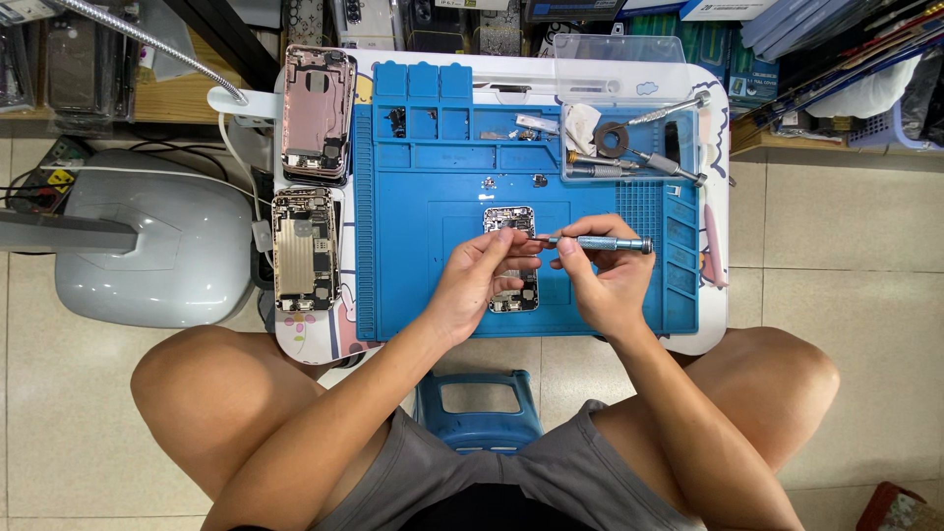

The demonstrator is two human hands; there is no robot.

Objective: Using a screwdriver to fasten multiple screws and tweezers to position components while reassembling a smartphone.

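The opened phone [511, 258] lies flat on the blue mat [413, 265], its metal insides showing. The left hand [479, 277] pinches its edge; the right hand [602, 278] grips a blue screwdriver [600, 243] held level over it.

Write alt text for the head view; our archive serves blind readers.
Seen from above, a seated person's right hand holds a blue precision screwdriver over an opened phone on a blue repair mat, the left hand at its tip. Two more opened phones lie left of the mat.
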